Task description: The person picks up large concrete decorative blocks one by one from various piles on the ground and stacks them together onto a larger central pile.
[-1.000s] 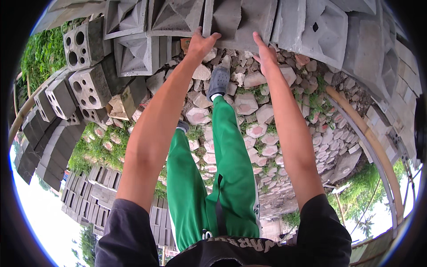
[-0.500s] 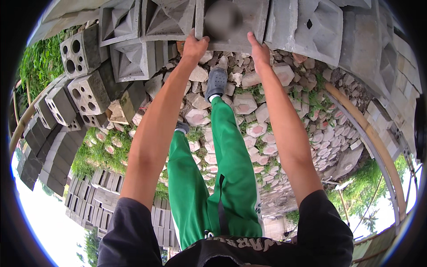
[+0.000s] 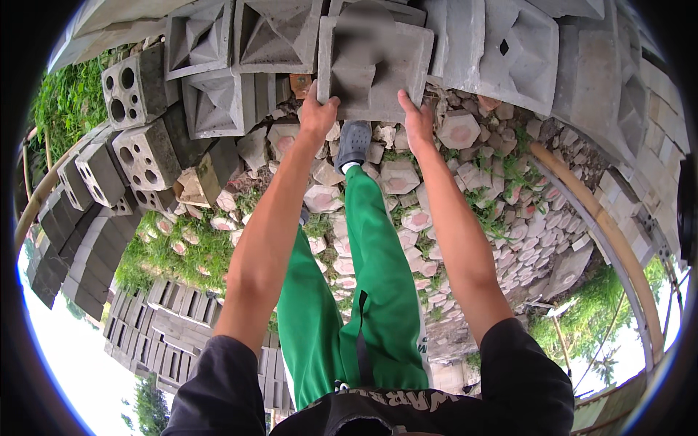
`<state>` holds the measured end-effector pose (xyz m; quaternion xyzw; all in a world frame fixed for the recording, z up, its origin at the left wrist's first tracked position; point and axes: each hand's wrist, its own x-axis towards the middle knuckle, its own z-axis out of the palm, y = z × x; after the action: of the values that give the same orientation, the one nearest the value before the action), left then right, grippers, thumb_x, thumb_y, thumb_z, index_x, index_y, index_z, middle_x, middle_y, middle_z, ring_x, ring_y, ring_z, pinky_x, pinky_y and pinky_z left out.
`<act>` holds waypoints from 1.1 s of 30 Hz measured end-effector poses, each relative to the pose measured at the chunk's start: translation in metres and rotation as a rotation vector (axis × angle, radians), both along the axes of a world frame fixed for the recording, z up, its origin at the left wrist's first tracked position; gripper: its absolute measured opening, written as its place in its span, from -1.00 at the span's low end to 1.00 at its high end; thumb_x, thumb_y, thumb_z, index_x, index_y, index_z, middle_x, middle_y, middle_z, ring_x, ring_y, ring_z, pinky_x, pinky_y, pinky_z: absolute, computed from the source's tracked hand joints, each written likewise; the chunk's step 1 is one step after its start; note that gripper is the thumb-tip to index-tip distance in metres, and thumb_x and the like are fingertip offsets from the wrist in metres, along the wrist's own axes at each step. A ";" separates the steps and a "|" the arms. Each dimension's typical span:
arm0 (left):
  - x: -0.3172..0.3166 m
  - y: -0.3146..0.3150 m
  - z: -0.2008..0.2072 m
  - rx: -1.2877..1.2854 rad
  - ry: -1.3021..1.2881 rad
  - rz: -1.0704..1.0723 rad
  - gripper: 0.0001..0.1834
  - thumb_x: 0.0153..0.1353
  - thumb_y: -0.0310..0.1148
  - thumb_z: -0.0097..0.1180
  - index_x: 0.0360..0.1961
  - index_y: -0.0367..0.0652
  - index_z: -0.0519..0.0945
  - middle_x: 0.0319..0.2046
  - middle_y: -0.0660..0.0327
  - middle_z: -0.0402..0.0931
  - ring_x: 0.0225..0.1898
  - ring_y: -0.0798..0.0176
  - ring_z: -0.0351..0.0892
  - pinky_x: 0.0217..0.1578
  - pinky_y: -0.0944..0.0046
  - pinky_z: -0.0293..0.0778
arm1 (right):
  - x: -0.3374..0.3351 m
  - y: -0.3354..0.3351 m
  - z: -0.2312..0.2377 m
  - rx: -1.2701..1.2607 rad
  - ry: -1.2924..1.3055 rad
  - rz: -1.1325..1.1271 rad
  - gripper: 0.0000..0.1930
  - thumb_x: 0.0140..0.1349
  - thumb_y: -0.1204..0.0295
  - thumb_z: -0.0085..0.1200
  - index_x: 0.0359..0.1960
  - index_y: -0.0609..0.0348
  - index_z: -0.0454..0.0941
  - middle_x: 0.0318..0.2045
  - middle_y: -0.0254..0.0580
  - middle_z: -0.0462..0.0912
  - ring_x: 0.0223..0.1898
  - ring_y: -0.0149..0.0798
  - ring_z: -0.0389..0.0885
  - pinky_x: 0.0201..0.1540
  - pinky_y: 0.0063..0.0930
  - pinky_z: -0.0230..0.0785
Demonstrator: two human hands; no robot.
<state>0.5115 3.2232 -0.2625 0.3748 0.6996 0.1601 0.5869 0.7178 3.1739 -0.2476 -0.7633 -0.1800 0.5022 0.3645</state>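
Observation:
A grey concrete block point(image 3: 398, 71) with a raised, faceted face is held between my two hands, out in front of the stack. My left hand point(image 3: 318, 116) grips its near left corner, fingers closed and mostly hidden at the edge. At the near right corner, my right hand point(image 3: 416, 122) clasps it with the thumb lying along the face. A blurred patch covers the block's upper part. Behind its far edge part of another grey block point(image 3: 407, 13) shows. Similar faceted blocks point(image 3: 278, 35) stand just left of it.
More faceted blocks point(image 3: 509, 54) stack up on the right. Blocks with round holes point(image 3: 145, 154) are piled at left. Rubble and hexagonal pavers point(image 3: 398, 177) cover the uneven ground around my clog point(image 3: 354, 142). A curved wooden pole point(image 3: 603, 225) runs along the right.
The concrete block has come out from the row toward me, both hands keeping their grip on it. Another block's edge now shows behind it.

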 end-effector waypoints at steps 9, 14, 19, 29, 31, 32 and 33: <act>0.007 0.024 0.035 -0.217 -0.093 -0.028 0.02 0.00 0.05 0.25 0.33 -0.33 0.08 0.22 -0.11 0.25 0.25 0.05 0.24 0.23 0.17 0.12 | 0.031 0.014 0.007 -0.071 0.253 0.165 -0.12 0.09 -0.07 0.18 0.29 0.31 0.16 0.26 -0.04 0.28 0.29 -0.17 0.18 0.32 -0.35 -0.04; -0.005 0.041 0.024 -0.215 -0.187 -0.042 0.24 -0.08 0.40 0.09 0.34 -0.41 -0.03 0.32 -0.13 0.02 0.35 0.00 0.01 0.30 0.08 -0.08 | 0.045 0.022 -0.025 -0.107 0.457 0.094 0.05 0.05 -0.17 0.16 0.39 0.23 -0.09 0.38 -0.11 0.01 0.41 -0.20 -0.11 0.40 -0.28 -0.32; 0.001 0.043 0.008 -0.126 -0.194 0.090 0.23 -0.10 0.36 0.18 0.22 -0.60 0.09 0.17 -0.19 0.21 0.23 0.00 0.18 0.25 0.14 0.03 | 0.045 0.032 -0.035 -0.159 0.544 -0.018 0.11 -0.01 -0.31 0.09 0.42 0.08 -0.14 0.42 -0.18 -0.12 0.42 -0.19 -0.20 0.39 -0.13 -0.32; 0.013 0.023 0.018 -0.077 -0.154 0.215 0.12 -0.15 0.30 0.26 0.12 -0.59 0.31 0.03 -0.13 0.41 0.07 0.09 0.40 0.12 0.20 0.25 | 0.037 0.038 -0.003 -0.159 0.427 -0.023 0.09 -0.02 -0.33 0.05 0.41 0.10 -0.07 0.41 -0.14 -0.04 0.40 -0.16 -0.08 0.39 -0.20 -0.25; 0.021 0.009 0.047 -0.096 -0.176 0.263 0.02 -0.11 0.27 0.26 0.07 -0.53 0.41 -0.04 -0.07 0.48 0.01 0.13 0.43 0.08 0.21 0.27 | 0.045 0.024 -0.001 -0.157 0.411 -0.013 0.08 -0.01 -0.32 0.06 0.40 0.11 -0.05 0.40 -0.13 -0.03 0.40 -0.16 -0.08 0.39 -0.21 -0.26; 0.017 -0.004 0.045 -0.099 -0.188 0.311 -0.03 -0.09 0.26 0.25 0.05 -0.50 0.44 -0.07 -0.03 0.51 -0.01 0.15 0.44 0.07 0.22 0.28 | 0.045 0.013 -0.006 -0.172 0.441 0.004 0.07 -0.01 -0.31 0.07 0.39 0.13 -0.03 0.41 -0.14 -0.04 0.41 -0.17 -0.12 0.39 -0.19 -0.29; 0.019 -0.016 0.053 -0.123 -0.161 0.338 -0.05 -0.09 0.25 0.26 0.04 -0.47 0.47 -0.11 -0.01 0.52 -0.06 0.17 0.45 0.03 0.23 0.30 | 0.051 -0.003 -0.013 -0.187 0.457 0.007 0.06 -0.01 -0.30 0.07 0.39 0.15 -0.01 0.41 -0.14 -0.04 0.42 -0.18 -0.16 0.40 -0.18 -0.33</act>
<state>0.5302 3.2075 -0.2094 0.2017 0.7119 0.2427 0.6275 0.7688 3.1709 -0.2603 -0.6597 -0.0481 0.6775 0.3216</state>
